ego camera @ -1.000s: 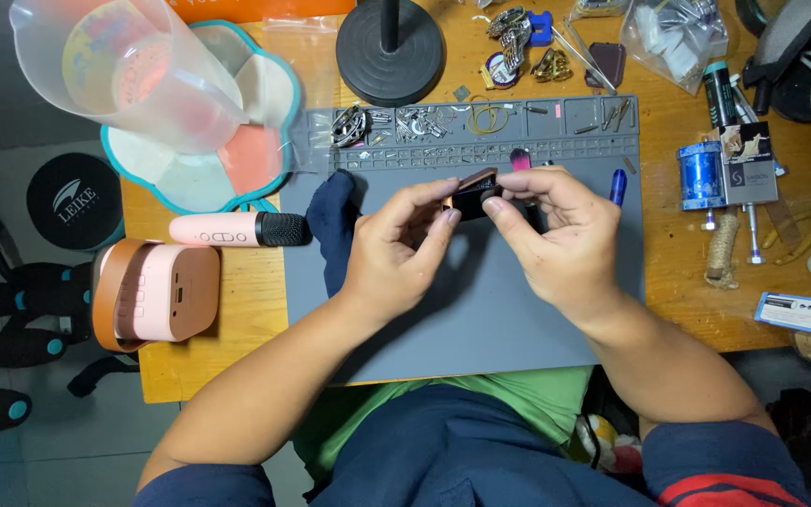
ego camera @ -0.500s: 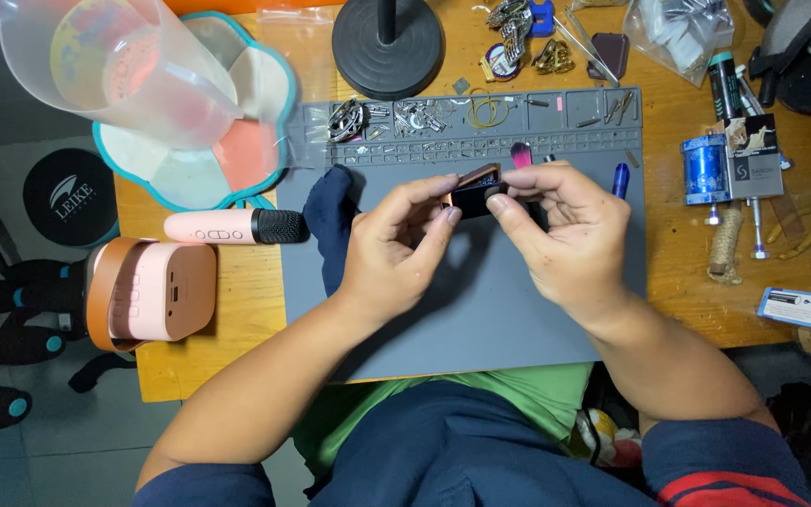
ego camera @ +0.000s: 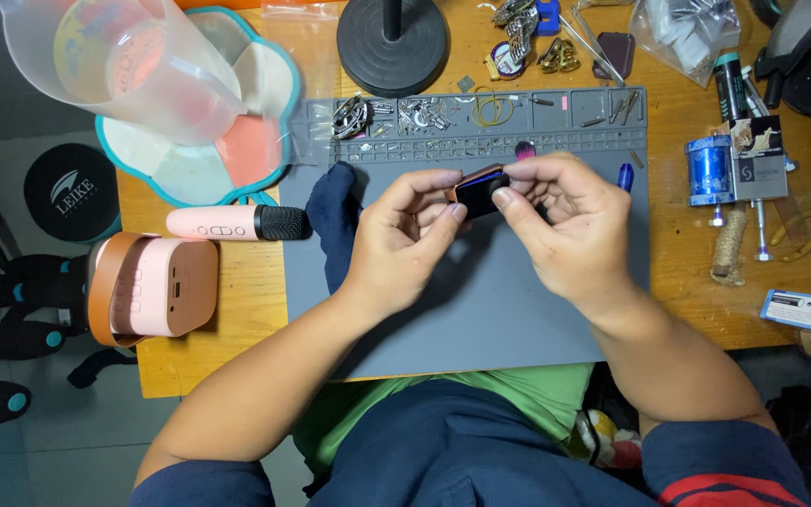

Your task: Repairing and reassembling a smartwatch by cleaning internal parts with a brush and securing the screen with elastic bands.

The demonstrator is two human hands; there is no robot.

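Observation:
Both of my hands hold a small dark device with a copper-coloured edge (ego camera: 477, 191) above the grey work mat (ego camera: 518, 300). My left hand (ego camera: 405, 235) pinches its left end between thumb and forefinger. My right hand (ego camera: 560, 221) grips its right end, thumb on the dark face. The device sits tilted, just in front of the mat's row of small compartments (ego camera: 481, 117). A dark blue cloth (ego camera: 335, 221) lies on the mat beside my left hand.
A pink microphone (ego camera: 237, 223) and a pink speaker with a brown band (ego camera: 147, 286) lie at the left. A clear plastic jug (ego camera: 124, 66) and teal-rimmed tray (ego camera: 208, 160) stand behind them. A black lamp base (ego camera: 391, 38), a blue spool (ego camera: 711, 169) and tools crowd the back and right.
My hands keep the same hold on the small device; they have barely shifted, with the fingers only slightly adjusted.

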